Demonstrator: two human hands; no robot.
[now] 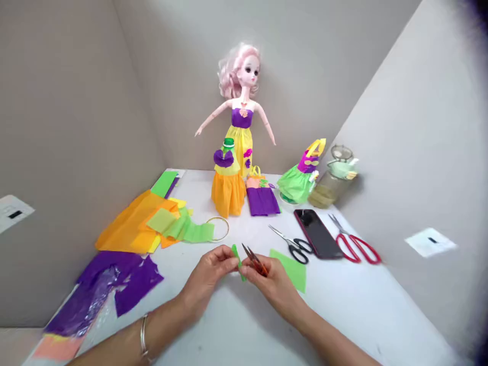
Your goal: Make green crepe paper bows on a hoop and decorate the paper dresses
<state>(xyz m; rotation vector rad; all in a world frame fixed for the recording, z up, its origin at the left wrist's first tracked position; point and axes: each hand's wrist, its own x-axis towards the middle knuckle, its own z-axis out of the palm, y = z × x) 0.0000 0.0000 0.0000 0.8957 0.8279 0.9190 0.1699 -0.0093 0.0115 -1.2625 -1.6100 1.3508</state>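
Note:
Between thumb and fingers, my left hand [209, 272] pinches a narrow folded strip of green paper [235, 251]. My right hand [277, 284] is closed around small orange-handled scissors [250, 255], their dark blades pointing up and to the left. Its thumb and fingertip also touch the lower part of the green strip. Both hands meet above the middle of the white table [244, 325]. Just behind my right hand lies a flat green paper piece [292, 269], partly covered by it. The fingers hide part of the scissors' handles.
Black-handled scissors [295, 245], a phone [318, 234] and red-handled scissors [354, 243] lie at right. Orange sheets [127, 223], purple sheets [110, 277] and a gold ring [227, 229] are at left. Behind stand a doll [242, 119], a dressed bottle [227, 193] and a glass jar [326, 190].

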